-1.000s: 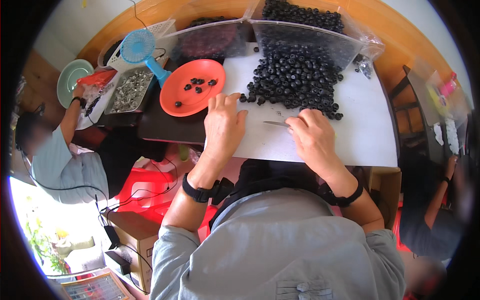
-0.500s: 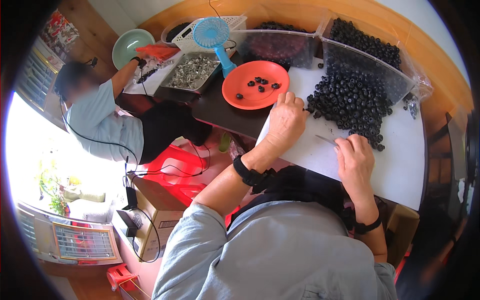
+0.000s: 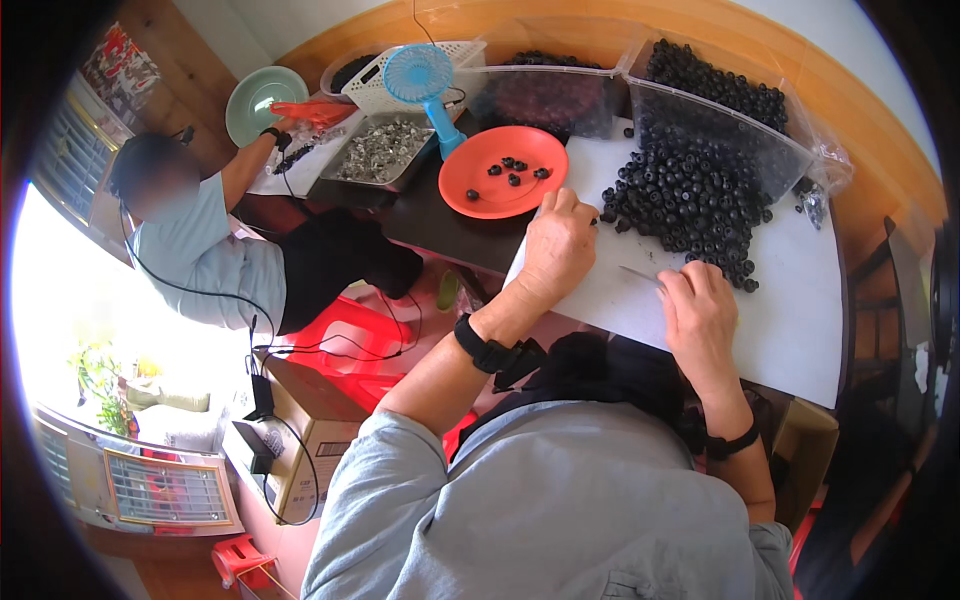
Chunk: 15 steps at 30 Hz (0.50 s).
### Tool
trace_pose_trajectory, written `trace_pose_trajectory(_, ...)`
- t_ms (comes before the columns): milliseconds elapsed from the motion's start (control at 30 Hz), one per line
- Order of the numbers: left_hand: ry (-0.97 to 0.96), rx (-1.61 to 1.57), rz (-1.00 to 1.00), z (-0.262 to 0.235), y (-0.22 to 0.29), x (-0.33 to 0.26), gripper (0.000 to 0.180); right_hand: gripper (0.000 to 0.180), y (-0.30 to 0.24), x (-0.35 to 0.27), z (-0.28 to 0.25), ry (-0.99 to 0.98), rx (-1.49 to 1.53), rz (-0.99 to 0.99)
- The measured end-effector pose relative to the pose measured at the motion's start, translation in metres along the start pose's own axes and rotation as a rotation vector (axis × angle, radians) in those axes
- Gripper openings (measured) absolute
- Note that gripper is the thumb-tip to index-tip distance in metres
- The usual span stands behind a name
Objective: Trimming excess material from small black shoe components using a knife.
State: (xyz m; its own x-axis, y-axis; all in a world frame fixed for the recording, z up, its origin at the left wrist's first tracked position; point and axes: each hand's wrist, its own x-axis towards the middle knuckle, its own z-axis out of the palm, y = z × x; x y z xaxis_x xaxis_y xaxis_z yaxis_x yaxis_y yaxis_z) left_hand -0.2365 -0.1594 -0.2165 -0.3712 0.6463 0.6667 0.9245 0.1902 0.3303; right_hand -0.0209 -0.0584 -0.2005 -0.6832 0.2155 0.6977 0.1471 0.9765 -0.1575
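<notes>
On the white bench (image 3: 790, 320), a heap of small black round pieces (image 3: 690, 205) lies toward the far edge. Left hand (image 3: 560, 245) rests at the heap's near-left edge, fingers curled on one piece. Right hand (image 3: 700, 315) pinches a thin metal pick (image 3: 640, 275) just beside the heap.

Board (image 3: 790, 320): laid on the table, before the person.
Bead pile (image 3: 690, 200): heaped on the board's far part.
Plate (image 3: 503, 172): set left of the pile, a few beads in it.
Fan (image 3: 420, 75): stood behind the plate.
Tray (image 3: 380, 152): placed left of the fan.
Bins (image 3: 720, 110): ranged behind the pile.
</notes>
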Motion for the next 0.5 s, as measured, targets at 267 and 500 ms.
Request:
trace_pose_trajectory(267, 0.033, -0.033, 0.005, -0.007, -0.007, 0.002, 0.008, 0.010, 0.002, 0.001, 0.007, 0.054, -0.028, -0.006)
trace_pose_trajectory(500, -0.077, -0.189, -0.062, -0.018, -0.003, 0.003, 0.014, 0.014, 0.007, -0.005, 0.010, 0.055, -0.042, 0.002)
